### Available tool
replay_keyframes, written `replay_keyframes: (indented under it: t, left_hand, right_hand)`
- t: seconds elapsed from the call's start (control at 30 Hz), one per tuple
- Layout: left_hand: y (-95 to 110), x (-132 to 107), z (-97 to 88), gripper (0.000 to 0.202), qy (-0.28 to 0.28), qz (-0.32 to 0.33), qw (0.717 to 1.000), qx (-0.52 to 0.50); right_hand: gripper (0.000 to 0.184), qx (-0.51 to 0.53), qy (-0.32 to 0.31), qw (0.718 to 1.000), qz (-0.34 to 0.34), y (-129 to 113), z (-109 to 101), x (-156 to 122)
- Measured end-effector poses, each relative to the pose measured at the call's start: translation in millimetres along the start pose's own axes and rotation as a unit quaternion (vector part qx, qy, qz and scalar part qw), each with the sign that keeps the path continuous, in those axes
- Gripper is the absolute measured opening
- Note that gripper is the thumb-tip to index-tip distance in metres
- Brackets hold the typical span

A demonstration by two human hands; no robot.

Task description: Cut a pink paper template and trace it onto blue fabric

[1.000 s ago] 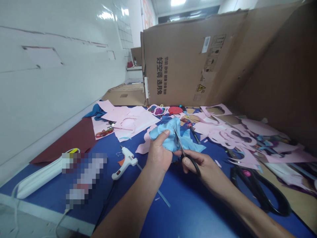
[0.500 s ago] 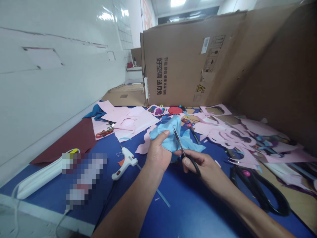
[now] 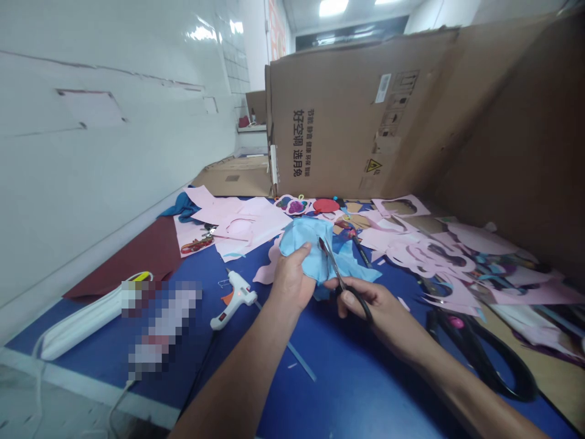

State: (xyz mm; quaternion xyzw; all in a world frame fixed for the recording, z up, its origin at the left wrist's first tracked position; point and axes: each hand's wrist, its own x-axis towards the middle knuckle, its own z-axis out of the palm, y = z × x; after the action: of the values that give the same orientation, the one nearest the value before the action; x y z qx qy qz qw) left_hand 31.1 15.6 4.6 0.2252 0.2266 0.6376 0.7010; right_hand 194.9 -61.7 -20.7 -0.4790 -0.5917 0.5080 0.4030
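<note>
My left hand point(image 3: 292, 280) pinches a crumpled piece of light blue felt point(image 3: 311, 247) above the blue table mat point(image 3: 347, 378). My right hand point(image 3: 370, 305) grips small black-handled scissors point(image 3: 340, 277), whose blades point up into the felt's right edge. The two hands sit close together at the middle of the view. More light blue felt point(image 3: 354, 265) lies on the mat just beyond the scissors.
A white glue gun point(image 3: 233, 296) lies left of my left hand. Large black scissors point(image 3: 479, 350) rest at the right. Pink paper offcuts point(image 3: 420, 244) and pink sheets point(image 3: 237, 222) cover the back. Cardboard boxes point(image 3: 356, 116) wall the far side; a dark red sheet point(image 3: 132, 259) lies left.
The scissors' blades have closed a little further into the blue felt, and the felt has turned slightly in my left hand. The camera has shifted slightly.
</note>
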Motion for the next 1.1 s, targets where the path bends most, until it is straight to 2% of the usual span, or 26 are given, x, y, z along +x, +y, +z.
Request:
replay_keyframes:
  t: [0.17,0.33,0.53,0.8,1.1]
  left_hand:
    - [1.9,1.4,-0.7,0.043,-0.015,-0.032,0.999,-0.016]
    - [3.0,1.6,0.2,0.037,-0.024,-0.039,0.999,-0.013]
    - [3.4,-1.4,2.1,0.039,-0.023,-0.042,0.999,-0.014]
    - [-2.0,-4.8,3.4,0.052,-0.033,-0.042,0.999,-0.003]
    - [-6.1,-11.8,8.5,0.052,-0.055,-0.045,0.997,0.005]
  right_hand:
    - [0.068,0.015,-0.001,1.0,-0.001,2.3,-2.1,0.8]
    - [0.068,0.013,-0.011,1.0,0.004,2.5,-4.7,0.7]
    - [0.063,0.025,-0.016,0.999,-0.011,2.9,-8.5,0.0]
    - [0.064,0.025,0.001,0.999,-0.025,2.3,-10.8,1.5]
    - [0.063,0.045,0.024,0.998,-0.033,2.0,-11.3,0.7]
